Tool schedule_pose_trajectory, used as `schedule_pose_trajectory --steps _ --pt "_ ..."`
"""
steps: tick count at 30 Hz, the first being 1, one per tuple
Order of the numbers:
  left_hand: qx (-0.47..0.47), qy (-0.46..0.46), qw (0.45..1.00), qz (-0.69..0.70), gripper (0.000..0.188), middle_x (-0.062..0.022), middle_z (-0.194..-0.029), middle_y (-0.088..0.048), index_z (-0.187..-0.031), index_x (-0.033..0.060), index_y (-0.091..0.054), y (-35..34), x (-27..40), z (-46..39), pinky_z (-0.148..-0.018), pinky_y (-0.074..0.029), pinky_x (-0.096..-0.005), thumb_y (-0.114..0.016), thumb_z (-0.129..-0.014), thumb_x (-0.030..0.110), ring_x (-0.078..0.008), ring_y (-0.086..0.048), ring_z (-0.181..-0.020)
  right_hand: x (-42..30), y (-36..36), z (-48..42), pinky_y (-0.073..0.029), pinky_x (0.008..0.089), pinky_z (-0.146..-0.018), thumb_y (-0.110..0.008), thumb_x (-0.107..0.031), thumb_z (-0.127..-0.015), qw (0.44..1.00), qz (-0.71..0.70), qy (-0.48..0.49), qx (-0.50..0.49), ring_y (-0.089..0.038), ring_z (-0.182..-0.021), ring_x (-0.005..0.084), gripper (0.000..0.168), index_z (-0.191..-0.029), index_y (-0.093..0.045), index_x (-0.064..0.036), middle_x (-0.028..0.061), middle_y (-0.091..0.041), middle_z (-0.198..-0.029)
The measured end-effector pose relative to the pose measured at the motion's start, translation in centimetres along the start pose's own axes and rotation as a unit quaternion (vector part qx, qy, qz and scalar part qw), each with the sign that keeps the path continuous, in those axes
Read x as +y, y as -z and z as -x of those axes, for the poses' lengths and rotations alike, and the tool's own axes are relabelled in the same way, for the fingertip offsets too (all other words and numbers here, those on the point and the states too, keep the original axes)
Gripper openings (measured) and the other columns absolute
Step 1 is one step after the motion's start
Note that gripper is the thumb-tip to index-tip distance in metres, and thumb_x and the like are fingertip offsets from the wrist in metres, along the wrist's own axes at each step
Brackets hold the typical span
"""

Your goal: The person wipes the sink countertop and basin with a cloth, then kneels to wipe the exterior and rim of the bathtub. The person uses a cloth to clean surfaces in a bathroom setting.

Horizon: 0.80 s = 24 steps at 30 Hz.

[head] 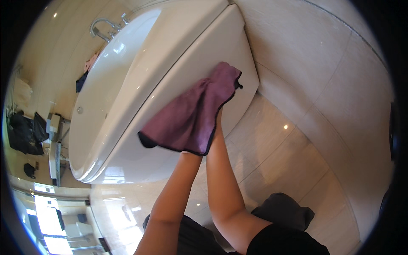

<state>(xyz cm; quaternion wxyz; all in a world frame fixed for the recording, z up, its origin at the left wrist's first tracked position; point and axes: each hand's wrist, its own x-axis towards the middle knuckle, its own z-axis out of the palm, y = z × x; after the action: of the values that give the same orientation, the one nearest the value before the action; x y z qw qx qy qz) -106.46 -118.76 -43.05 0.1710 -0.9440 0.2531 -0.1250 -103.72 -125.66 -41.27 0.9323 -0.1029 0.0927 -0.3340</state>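
A purple microfibre cloth (191,118) with black edging lies against the glossy white side panel of a bathtub (127,169). Both my hands are under it and hidden from sight. My left forearm (175,188) runs up to the cloth's lower edge, where a small bit of white shows at the wrist. Further right, my right forearm (223,178) passes behind the black edging. Bulges like fingers show through the cloth's upper end, where my right hand holds it to the panel. How the left hand's fingers are set cannot be seen.
A chrome faucet (105,27) stands on the tub's far rim, with pink and dark fabric (83,79) hanging nearby. Tiled wall (318,63) rises close on the right. Black bags (27,132) and a shelf unit (55,146) are at the left. Shiny floor tiles (287,156) reflect light.
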Motion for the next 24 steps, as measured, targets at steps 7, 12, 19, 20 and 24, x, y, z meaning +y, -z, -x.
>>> schedule_pose_trajectory --steps 7,12,19,20,24 --pt "-0.116 -0.025 0.993 0.011 0.057 -0.0022 -0.153 -0.038 -0.15 0.0164 -0.037 1.0 1.1 4.5 -0.116 -0.023 -0.0401 -0.046 -0.097 0.036 -0.0219 -0.033 -0.142 -0.1 6.4 2.1 -0.037 0.0414 -0.108 -0.048 -0.05 -0.099 0.992 -0.059 -0.024 0.106 -0.045 -0.123 0.0242 0.06 -0.143 -0.036 -0.011 0.0099 -0.045 -0.137" --pt "-0.158 0.028 0.973 0.164 0.028 -0.0108 -0.115 -0.064 -0.117 0.0163 -0.062 8.3 4.4 6.0 -0.093 -0.049 -0.0314 -0.053 -0.092 0.025 -0.0247 -0.059 -0.114 4.1 11.5 9.5 -0.034 0.045 -0.109 -0.052 -0.05 -0.095 0.966 0.009 -0.142 0.217 -0.04 -0.128 0.0281 0.065 -0.144 -0.037 -0.009 0.0141 -0.039 -0.141" --pt "-0.148 -0.026 0.984 0.094 0.041 -0.0051 -0.132 -0.058 -0.132 0.0163 -0.055 -2.5 -2.1 13.4 -0.103 -0.042 -0.0313 -0.052 -0.094 0.032 -0.0201 -0.052 -0.125 6.2 11.8 14.1 -0.031 0.0499 -0.111 -0.057 -0.05 -0.09 0.93 0.152 -0.244 0.23 -0.034 -0.135 0.0334 0.072 -0.144 -0.038 -0.006 0.0201 -0.032 -0.147" --pt "-0.214 0.013 0.969 0.126 0.045 -0.0043 -0.138 -0.054 -0.137 0.0166 -0.051 -2.1 -1.6 12.3 -0.107 -0.038 -0.0319 -0.049 -0.095 0.034 -0.0193 -0.048 -0.13 6.0 11.5 13.7 -0.03 0.0506 -0.111 -0.058 -0.049 -0.089 0.93 0.197 -0.21 0.228 -0.033 -0.136 0.0342 0.073 -0.144 -0.039 -0.005 0.021 -0.031 -0.148" --pt "-0.27 0.029 0.957 0.106 0.051 -0.0031 -0.146 -0.049 -0.143 0.017 -0.046 1.1 1.2 7.9 -0.112 -0.032 -0.0331 -0.046 -0.097 0.037 -0.0182 -0.042 -0.137 2.5 8.6 9.4 -0.028 0.0534 -0.113 -0.061 -0.049 -0.086 0.883 0.418 0.02 0.212 -0.029 -0.14 0.0372 0.077 -0.145 -0.039 -0.004 0.0244 -0.026 -0.152"
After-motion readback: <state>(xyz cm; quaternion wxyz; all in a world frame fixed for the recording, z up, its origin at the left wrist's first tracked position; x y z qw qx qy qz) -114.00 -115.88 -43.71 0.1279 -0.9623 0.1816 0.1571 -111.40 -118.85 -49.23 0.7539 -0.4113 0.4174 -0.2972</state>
